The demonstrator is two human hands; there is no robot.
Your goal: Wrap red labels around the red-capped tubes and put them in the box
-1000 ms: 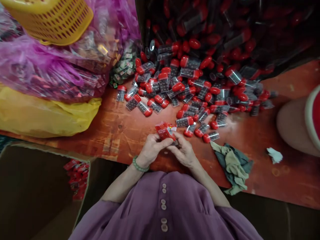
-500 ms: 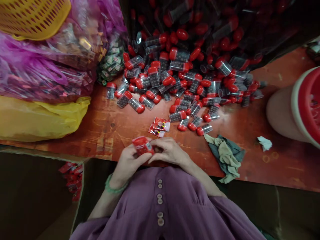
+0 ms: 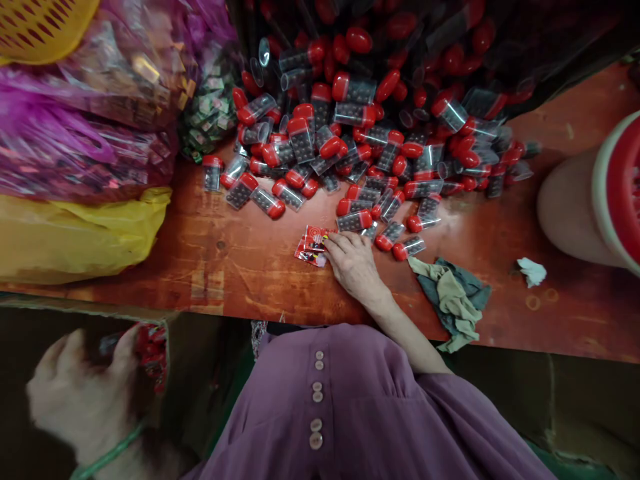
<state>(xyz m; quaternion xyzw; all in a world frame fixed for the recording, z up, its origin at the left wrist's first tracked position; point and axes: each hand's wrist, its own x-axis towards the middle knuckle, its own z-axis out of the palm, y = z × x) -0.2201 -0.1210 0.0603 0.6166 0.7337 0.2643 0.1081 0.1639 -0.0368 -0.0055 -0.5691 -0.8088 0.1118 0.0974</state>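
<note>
My left hand, blurred by motion and with a green bangle at the wrist, is over the cardboard box at the lower left. Its thumb and fingers are spread apart. A small blurred, see-through thing shows just beyond them, apparently loose. In the box lie red packed pieces. On the table, my right hand has its fingers bent together on the right edge of a small printed red packet. Another red packet lies partly beneath that one. The right thumb is hidden.
Clear tubes with red caps and dark beads spill across the back. Plastic bags and a yellow basket stand at left. A crumpled cloth, white scrap and red-topped tub are at right.
My hands have parted from the red-capped piece they held together. The left has swung down left over the box and spread; the right has moved forward onto the packets. The view has shifted slightly.
</note>
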